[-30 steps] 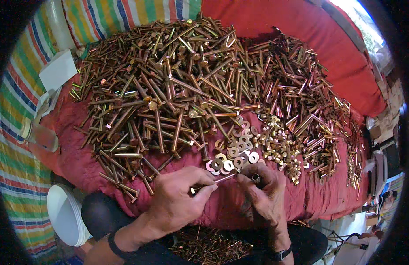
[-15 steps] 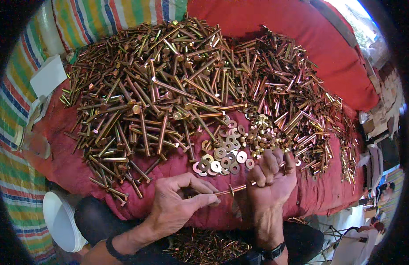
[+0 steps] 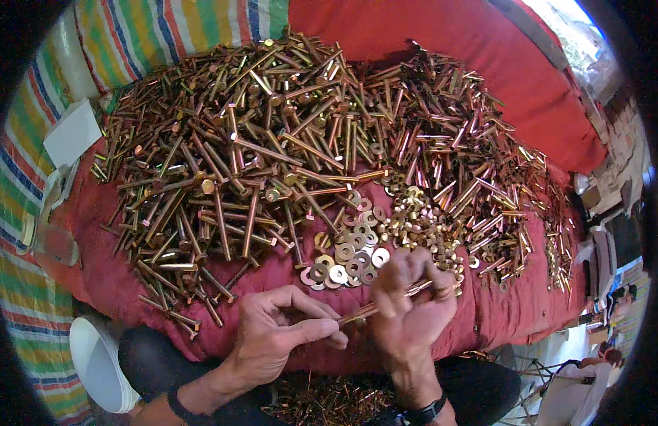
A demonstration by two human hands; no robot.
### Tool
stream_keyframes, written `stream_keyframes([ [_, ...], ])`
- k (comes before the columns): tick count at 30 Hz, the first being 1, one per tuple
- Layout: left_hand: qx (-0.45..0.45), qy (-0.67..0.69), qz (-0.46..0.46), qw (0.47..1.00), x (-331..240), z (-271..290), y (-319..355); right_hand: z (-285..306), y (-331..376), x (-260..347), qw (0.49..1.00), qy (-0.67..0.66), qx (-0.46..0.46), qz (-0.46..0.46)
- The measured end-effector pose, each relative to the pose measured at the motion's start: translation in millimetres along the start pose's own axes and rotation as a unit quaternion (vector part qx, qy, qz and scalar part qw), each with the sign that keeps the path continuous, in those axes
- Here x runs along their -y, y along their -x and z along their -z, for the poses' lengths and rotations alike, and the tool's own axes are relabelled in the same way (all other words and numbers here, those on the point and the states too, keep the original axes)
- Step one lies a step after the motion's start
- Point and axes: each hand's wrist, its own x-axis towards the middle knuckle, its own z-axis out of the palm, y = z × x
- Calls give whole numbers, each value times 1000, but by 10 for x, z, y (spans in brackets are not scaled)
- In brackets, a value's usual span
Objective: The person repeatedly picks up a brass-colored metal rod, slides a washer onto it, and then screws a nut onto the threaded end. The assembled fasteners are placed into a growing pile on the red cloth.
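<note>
My left hand [image 3: 279, 330] pinches a long copper-coloured bolt [image 3: 359, 314] between thumb and fingers; the bolt points up to the right. At its far end my right hand [image 3: 414, 312] is curled and blurred, with a slim tube-like metal piece [image 3: 418, 287] showing at its fingers. Whether this piece is separate or sits on the bolt, I cannot tell. Just beyond my hands lie loose flat washers [image 3: 354, 248] and a heap of small brassy nuts [image 3: 421, 224]. The washer seen on the bolt a moment earlier cannot be made out.
A large heap of long bolts [image 3: 236, 149] covers the red padded cloth [image 3: 101, 234]. To its right lies a pile of shorter metal pieces [image 3: 471, 142]. More metal parts [image 3: 329, 397] lie below, between my legs. White stacked containers [image 3: 94, 366] stand at the lower left.
My right hand has moved left toward the bolt, and its fingers have come round the bolt's far end. My left hand keeps its pinch. The whole view has shifted slightly.
</note>
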Motion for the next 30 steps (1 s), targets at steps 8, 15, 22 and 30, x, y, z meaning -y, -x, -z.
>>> stream_keyframes([
  [8, -93, 93, 39, 991, 4, -50, -27, -168, 64, -235, 712, 654, 226, 121],
  [15, 39, 28, 154, 987, -195, 32, 7, -200, 107, 323, 740, 664, 18, 107],
  [22, 24, 22, 163, 986, -159, 53, 32, 206, -163, 693, 356, 908, 74, 210],
  [30, -4, 40, 135, 990, -139, 42, 44, 393, -348, 549, 342, 886, 64, 308],
])
